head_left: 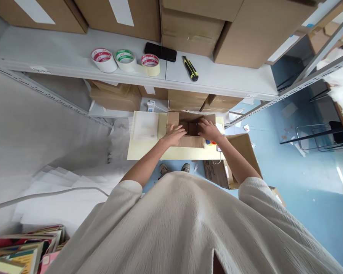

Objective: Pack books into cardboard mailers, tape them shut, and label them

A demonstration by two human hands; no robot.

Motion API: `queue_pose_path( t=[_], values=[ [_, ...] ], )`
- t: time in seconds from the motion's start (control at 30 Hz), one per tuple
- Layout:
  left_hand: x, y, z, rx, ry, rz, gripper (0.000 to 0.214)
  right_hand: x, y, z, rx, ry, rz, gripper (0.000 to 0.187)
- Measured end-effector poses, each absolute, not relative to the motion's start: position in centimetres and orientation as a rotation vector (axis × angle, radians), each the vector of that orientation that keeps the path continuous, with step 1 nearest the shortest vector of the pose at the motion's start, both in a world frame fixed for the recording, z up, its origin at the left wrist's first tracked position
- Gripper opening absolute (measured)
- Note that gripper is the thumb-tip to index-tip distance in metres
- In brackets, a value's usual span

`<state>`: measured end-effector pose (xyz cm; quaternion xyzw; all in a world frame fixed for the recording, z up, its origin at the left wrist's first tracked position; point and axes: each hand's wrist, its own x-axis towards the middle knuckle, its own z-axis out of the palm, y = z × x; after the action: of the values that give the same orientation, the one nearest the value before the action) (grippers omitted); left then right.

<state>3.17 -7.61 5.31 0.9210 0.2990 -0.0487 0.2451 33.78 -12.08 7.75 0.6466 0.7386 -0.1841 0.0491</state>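
A small brown cardboard box (191, 141) sits on a pale yellow table (148, 150) below me, its flaps partly up. My left hand (175, 135) lies on the box's left flap with fingers stretched flat. On the right side of the box my right hand (208, 129) rests with its fingers curled over the flap edge. A white sheet of paper (145, 125) lies on the table to the left of the box.
A grey shelf (74, 53) above holds three tape rolls (125, 60), a black phone (160, 51) and a yellow-black utility knife (190, 68), with large cartons behind. An open carton (240, 160) stands on the blue floor at right. Books (25, 247) lie at lower left.
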Motion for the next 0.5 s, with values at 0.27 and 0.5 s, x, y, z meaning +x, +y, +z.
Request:
queue_pose_path(
  t=[0.27, 0.5],
  values=[
    [2.7, -8.3, 6.0, 2.555, 1.027, -0.002, 0.073, 34.2, -8.0, 8.1, 1.933, 2.229, -0.597, 0.140],
    [0.5, -7.9, 5.5, 2.247, 1.446, 0.149, 0.124, 34.4, -5.7, 6.1, 1.914, 2.015, -0.870, 0.178]
  ],
)
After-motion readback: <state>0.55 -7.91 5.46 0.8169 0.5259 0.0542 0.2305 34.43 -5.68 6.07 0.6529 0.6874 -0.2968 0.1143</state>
